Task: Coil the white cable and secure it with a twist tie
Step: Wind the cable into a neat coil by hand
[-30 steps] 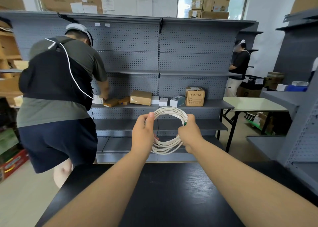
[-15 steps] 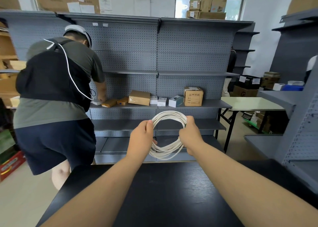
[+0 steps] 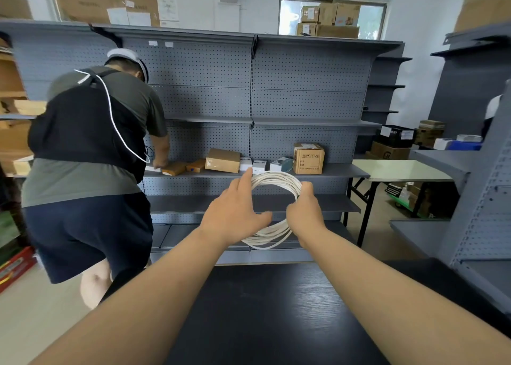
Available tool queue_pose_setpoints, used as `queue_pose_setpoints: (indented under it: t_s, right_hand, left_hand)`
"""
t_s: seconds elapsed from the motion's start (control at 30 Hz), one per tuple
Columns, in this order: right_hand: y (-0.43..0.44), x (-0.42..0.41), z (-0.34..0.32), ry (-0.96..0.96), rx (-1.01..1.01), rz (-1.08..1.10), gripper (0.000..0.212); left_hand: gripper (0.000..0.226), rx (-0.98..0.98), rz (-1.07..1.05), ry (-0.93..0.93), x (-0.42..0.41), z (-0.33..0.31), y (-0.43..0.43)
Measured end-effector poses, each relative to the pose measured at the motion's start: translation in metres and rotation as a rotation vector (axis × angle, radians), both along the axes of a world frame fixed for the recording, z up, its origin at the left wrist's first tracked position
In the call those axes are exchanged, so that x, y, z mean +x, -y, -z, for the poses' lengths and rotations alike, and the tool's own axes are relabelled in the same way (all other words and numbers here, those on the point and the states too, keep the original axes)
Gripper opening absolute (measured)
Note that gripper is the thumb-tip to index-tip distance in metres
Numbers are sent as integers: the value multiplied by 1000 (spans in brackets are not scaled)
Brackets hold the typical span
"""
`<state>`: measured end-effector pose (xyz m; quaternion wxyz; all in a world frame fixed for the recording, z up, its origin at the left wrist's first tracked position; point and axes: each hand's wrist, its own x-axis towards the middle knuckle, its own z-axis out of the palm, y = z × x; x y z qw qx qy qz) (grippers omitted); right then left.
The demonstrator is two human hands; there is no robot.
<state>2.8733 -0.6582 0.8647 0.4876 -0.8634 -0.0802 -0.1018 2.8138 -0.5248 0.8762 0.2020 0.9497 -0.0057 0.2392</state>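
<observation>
Right hand (image 3: 304, 212) of mine is clenched round the right side of the coiled white cable (image 3: 276, 207), raised above the dark counter (image 3: 276, 309); my left hand (image 3: 235, 209) is spread, fingers loose against the coil's left side. Grey shelving (image 3: 304, 102) stands beyond.

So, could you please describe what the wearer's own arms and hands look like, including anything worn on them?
Both arms are bare along all that shows, with no sleeve in view. The left hand and right hand wear no gloves, and no rings, watch, wristband or markings can be seen. No cables or straps are attached to the arms themselves.
</observation>
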Motion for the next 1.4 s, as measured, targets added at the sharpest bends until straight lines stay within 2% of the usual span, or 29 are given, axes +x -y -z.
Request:
queue_pose_setpoints:
  t_s: [0.1,0.23,0.4,0.6,0.73,0.83,1.03,1.2,1.3,1.4]
  right_hand:
    - [1,2,-3,-17,15,22,27]
    - [0,5,-3,-50,104,24,30]
    - [0,7,-7,-71,202,18,30]
    - [-3,7,-13,-88,330,13,37]
    - [-5,5,-13,-105,389,3,36]
    - [-8,2,-18,-44,408,1,31]
    - [-11,-2,-25,112,268,-17,27]
    - [-6,-3,-28,183,51,-57,29]
    - [-6,-1,-32,106,96,-61,28]
    - [-8,0,-33,21,155,-49,27]
  left_hand:
    - [123,244,-33,-10,-3,-7,4]
    - [143,482,-109,24,-2,-8,8]
    - [154,571,-178,20,0,-5,16]
    - [151,595,-265,-2,3,-1,28]
    - [128,588,-285,43,6,-1,31]
    - [117,564,-300,123,6,-1,31]
    - [121,454,-355,149,7,1,24]
    - [103,369,-262,122,12,-4,14]
    - [102,386,-258,139,13,-4,13]
    - [113,420,-275,173,13,1,12]
